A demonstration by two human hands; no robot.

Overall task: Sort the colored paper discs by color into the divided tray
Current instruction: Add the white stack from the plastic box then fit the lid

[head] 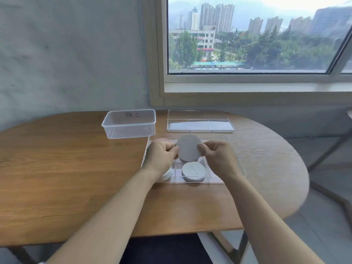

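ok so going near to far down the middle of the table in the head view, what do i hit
disc stack in the divided tray's near compartment → held disc, pinched between left hand and right hand → flat clear tray → window sill

Nothing here can be read with certainty. The clear plastic container (129, 128) near the table's far edge bears a few dark handwritten marks high on its far wall, too blurred to make out. The top disc of the stack (194, 171) in the divided tray (213, 140) carries a faint, illegible row of small marks, and through the window (266, 60) a low building (204, 41) shows red signs too small to read.
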